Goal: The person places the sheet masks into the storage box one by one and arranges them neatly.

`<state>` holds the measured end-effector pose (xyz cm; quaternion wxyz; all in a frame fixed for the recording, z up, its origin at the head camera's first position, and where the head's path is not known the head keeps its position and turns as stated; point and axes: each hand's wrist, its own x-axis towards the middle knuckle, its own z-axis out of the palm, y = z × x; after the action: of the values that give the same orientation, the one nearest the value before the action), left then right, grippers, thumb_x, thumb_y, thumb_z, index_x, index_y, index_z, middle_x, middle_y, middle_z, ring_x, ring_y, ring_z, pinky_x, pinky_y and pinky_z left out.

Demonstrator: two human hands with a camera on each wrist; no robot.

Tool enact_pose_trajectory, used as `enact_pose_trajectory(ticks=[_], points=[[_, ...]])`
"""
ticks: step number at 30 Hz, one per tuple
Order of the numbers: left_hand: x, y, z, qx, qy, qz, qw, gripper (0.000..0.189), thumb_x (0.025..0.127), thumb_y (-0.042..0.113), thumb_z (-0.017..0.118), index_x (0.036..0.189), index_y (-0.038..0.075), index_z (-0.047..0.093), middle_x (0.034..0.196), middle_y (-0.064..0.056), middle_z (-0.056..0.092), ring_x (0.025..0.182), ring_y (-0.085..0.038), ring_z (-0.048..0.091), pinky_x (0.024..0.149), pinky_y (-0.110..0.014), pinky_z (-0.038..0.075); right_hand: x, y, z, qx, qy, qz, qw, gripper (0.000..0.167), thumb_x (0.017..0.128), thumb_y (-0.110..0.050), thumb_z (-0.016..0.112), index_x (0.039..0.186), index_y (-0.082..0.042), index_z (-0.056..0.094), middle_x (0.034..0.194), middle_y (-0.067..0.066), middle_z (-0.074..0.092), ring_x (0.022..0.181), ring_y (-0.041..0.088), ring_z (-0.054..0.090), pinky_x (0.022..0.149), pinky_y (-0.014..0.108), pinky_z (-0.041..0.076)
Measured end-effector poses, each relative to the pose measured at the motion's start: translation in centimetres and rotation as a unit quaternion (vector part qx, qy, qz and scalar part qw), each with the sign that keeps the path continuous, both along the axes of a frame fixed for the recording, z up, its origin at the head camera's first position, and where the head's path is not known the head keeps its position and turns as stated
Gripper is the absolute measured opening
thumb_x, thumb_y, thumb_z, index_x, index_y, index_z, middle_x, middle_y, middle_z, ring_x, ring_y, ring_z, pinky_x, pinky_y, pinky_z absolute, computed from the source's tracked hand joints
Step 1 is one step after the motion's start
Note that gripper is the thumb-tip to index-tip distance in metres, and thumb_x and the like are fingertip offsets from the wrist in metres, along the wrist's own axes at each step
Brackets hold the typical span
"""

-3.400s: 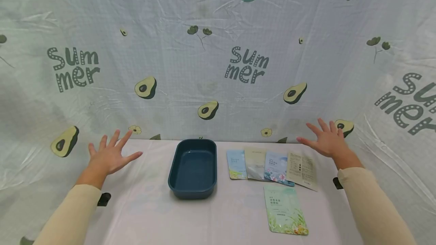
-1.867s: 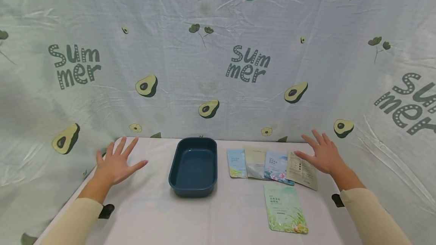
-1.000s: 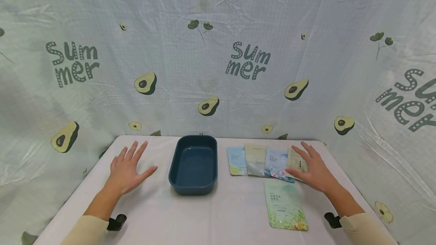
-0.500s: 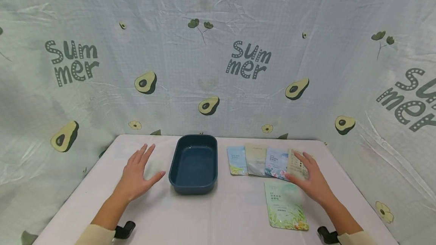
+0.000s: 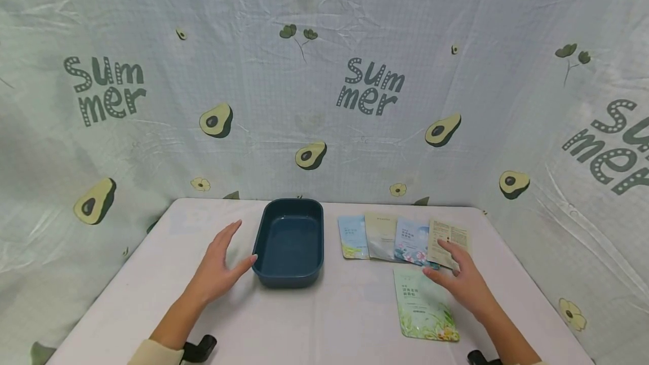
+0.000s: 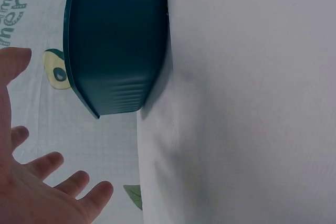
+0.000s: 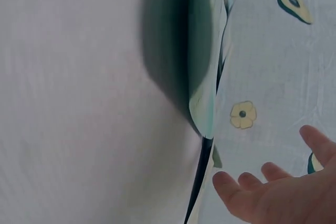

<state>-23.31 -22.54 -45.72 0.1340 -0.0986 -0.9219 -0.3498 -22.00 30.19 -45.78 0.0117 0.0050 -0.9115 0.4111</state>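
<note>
Left hand (image 5: 218,269) and right hand (image 5: 465,285) have drawn inward over the table (image 5: 350,320)

Both sit closer to mid-frame than in the earlier head views, while the dark blue tray (image 5: 288,281) and packets keep their places. Left fingers are extended and empty just beside the tray at lower centre, not touching it in the wrist view. Right fingers, loosely parted and holding nothing, hang over the green packet (image 5: 418,306) at lower right. That one lies below the row of four packets (image 5: 380,235), perhaps set forward for easier reach; the row partly overlaps, likely to save space.
</note>
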Motion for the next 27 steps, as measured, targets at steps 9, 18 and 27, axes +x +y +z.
enact_pose_trajectory(ticks=[9,18,27], points=[[-0.1,1.0,0.0,0.050,-0.064,0.003,0.9967,0.070,0.100,0.028,0.067,0.157,0.006,0.035,0.154,-0.023,0.042,0.137,-0.044,0.047,0.108,-0.059,0.047,0.4,-0.4,-0.1,-0.002,-0.073,-0.019,0.9971,0.091,0.090,-0.050,0.075,0.160,-0.011,0.031,0.166,0.028,0.019,0.143,0.057,0.035,0.109,0.071,0.038],[-0.4,1.5,-0.5,0.084,-0.098,0.016,0.9916,0.060,0.101,0.023,0.065,0.152,0.004,0.042,0.138,-0.021,0.054,0.125,-0.039,0.058,0.104,-0.053,0.052,0.0,0.0,-1.0,0.014,-0.104,-0.032,0.9939,0.091,0.085,-0.055,0.078,0.155,-0.009,0.041,0.152,0.033,0.042,0.134,0.053,0.048,0.100,0.061,0.051],[-0.6,1.7,-0.9,0.113,-0.124,0.037,0.9851,0.056,0.101,0.025,0.064,0.150,0.004,0.045,0.130,-0.019,0.056,0.117,-0.033,0.061,0.088,-0.039,0.060,-0.3,0.2,-1.2,0.021,-0.109,-0.018,0.9936,0.095,0.078,-0.049,0.086,0.151,-0.003,0.046,0.143,0.032,0.051,0.123,0.044,0.056,0.097,0.054,0.053]])
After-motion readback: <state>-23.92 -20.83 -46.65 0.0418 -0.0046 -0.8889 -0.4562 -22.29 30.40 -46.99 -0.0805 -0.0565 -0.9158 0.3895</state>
